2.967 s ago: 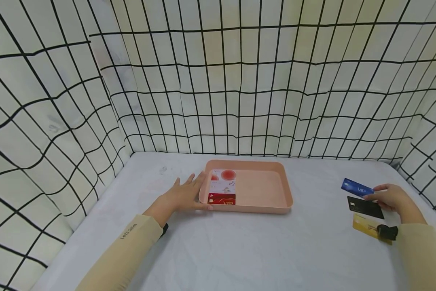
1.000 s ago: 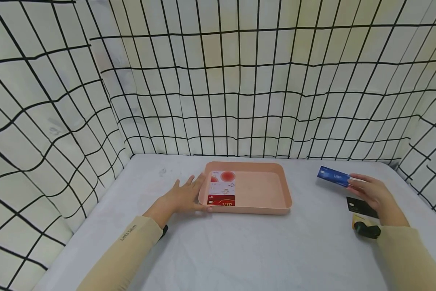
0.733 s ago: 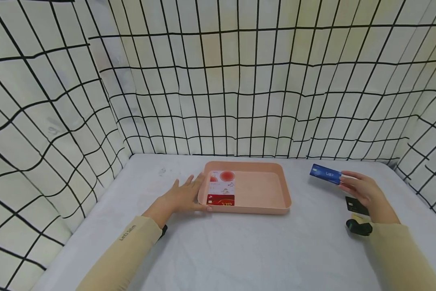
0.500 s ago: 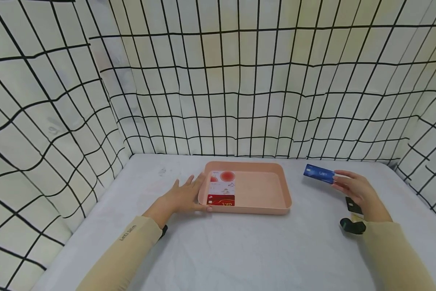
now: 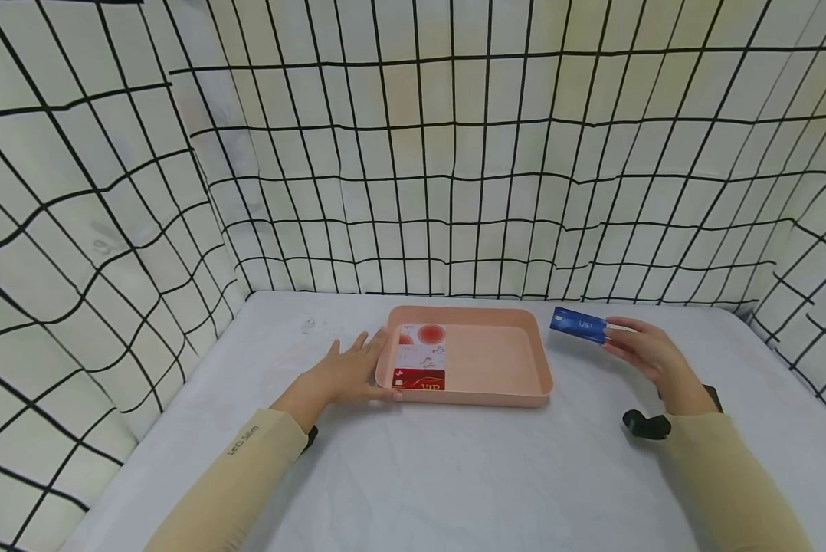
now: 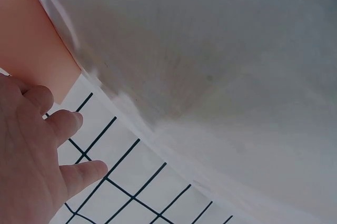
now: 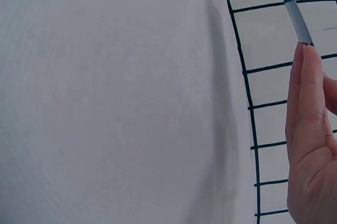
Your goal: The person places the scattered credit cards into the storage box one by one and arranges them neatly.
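My right hand [image 5: 650,356] pinches a blue VIP card [image 5: 578,325] by its right end, above the table and just right of the pink tray [image 5: 499,356]. In the right wrist view the same card [image 7: 296,16] shows nearly edge-on at the fingertips. Spread fingers of my left hand [image 5: 347,373] rest against the tray's left side, the thumb at its front corner. Inside the tray, along its left side, lie a red VIP card [image 5: 418,380] and pale printed card area [image 5: 421,349] with red circles; whether that is one card or more I cannot tell.
A black card [image 5: 713,397] lies on the white-covered table [image 5: 482,475], mostly hidden behind my right wrist. The yellow card is out of sight under that arm. A black wire grid [image 5: 447,180] with white sheeting stands behind and at both sides.
My right hand has lifted the blue card off the table at the right and carried it left toward the tray. The left hand stays at the tray.
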Demonstrator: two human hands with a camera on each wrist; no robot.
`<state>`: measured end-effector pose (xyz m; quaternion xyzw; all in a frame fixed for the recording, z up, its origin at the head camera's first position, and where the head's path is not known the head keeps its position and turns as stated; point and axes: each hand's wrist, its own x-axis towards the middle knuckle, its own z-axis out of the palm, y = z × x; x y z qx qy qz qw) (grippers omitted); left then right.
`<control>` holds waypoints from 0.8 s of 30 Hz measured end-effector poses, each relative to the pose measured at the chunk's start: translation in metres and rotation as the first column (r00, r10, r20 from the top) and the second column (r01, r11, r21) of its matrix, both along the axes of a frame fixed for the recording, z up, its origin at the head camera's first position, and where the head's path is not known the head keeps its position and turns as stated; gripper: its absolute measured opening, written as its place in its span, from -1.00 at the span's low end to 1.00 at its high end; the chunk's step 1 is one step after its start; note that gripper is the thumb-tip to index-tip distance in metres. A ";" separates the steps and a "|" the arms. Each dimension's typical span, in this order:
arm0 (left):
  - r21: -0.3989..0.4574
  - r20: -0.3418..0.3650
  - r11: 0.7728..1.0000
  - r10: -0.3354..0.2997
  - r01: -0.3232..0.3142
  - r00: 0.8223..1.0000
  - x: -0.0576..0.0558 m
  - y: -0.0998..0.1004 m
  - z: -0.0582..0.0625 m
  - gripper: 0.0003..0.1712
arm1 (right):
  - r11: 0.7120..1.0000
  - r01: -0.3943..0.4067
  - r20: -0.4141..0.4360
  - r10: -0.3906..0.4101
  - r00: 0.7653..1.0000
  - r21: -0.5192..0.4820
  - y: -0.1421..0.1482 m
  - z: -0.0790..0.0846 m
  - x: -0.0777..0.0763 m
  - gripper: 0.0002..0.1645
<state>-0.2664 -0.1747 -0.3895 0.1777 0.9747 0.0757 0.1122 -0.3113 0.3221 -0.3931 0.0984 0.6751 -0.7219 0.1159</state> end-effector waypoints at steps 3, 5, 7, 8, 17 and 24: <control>-0.002 0.000 1.000 0.001 -0.001 1.000 0.000 0.000 0.000 0.41 | 1.000 -0.010 0.001 0.010 1.000 -0.002 -0.009 0.000 -0.002 -0.23; -0.002 0.000 1.000 0.000 0.000 1.000 0.000 0.000 0.000 0.41 | 1.000 -0.016 0.003 0.016 1.000 -0.001 -0.016 0.002 -0.003 -0.21; -0.003 -0.001 1.000 -0.003 0.003 1.000 0.000 -0.001 0.000 0.40 | 1.000 -0.024 0.004 0.024 1.000 -0.009 -0.022 0.003 -0.003 -0.22; -0.004 -0.001 1.000 -0.004 0.004 1.000 0.000 -0.001 0.000 0.40 | 0.999 -0.028 0.001 0.028 1.000 -0.016 -0.026 0.004 -0.003 -0.22; -0.001 -0.012 1.000 -0.013 0.013 1.000 -0.001 -0.002 -0.001 0.39 | 0.994 -0.090 -0.029 0.088 0.996 -0.062 -0.052 0.004 -0.005 -0.31; 0.012 0.006 1.000 -0.001 0.001 1.000 -0.001 -0.002 -0.001 0.42 | 0.990 -0.138 -0.054 0.140 0.989 0.033 -0.071 0.008 -0.006 -0.26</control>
